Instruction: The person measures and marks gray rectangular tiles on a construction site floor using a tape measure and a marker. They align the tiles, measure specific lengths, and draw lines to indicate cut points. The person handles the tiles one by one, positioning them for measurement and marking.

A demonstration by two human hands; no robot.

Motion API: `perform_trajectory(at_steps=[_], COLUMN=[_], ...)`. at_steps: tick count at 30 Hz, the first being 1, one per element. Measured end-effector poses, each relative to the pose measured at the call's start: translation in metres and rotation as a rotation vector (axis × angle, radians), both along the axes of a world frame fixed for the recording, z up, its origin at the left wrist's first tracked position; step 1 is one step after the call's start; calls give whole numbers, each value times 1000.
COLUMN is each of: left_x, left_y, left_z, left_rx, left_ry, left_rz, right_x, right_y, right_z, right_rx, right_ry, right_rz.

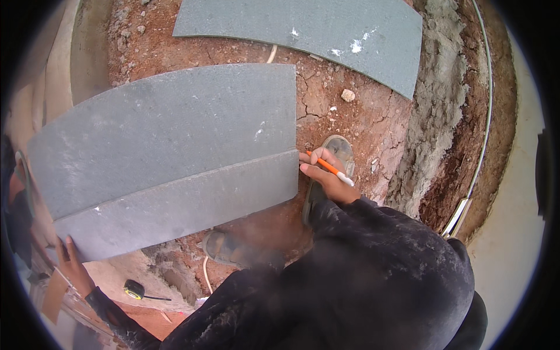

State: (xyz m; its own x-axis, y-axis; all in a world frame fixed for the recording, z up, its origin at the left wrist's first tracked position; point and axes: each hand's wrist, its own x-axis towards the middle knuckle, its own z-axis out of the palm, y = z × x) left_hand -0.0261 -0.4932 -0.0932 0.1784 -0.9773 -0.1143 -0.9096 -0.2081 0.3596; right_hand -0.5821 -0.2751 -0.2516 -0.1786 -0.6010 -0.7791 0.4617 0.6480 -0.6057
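A narrow grey slab [186, 198] lies along the near side of a wider grey slab [175, 116], its long upper edge running across it. My left hand [76, 268] rests at the narrow slab's lower left corner, fingers stretched and apart on its surface. At the right end of the slabs, my right hand [329, 178] is closed round an orange pen [328, 164] with a white end. The pen's orange tip points toward the edge where the two slabs meet. Some of the right fingers are bent near the slab's edge.
Another grey slab [309, 35] with white marks lies farther off on reddish soil. Below the slabs is a tape measure [134, 289]. My shoes [337, 151] stand on the soil. Stones, a rough cement strip [434, 111] and a pale pipe [489, 105] run at the right.
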Motion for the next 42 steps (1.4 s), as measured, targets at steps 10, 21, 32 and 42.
perform_trajectory(at_steps=[10,21,32,42], left_x=[-8,-4,-2,-12], left_y=[-2,-2,-2,-2], left_z=[-4,-6,-8,-7], left_rx=[-48,-38,-46,-51], left_ry=[6,24,28,56], left_rz=[88,81,71,95], right_x=[-3,-3,-2,-3], right_y=[-1,-1,-7,-7], right_z=[-2,-1,2,2], right_rx=[-41,-16,36,20], right_ry=[-79,-97,-89,-84], right_rz=[-14,-18,-58,-54])
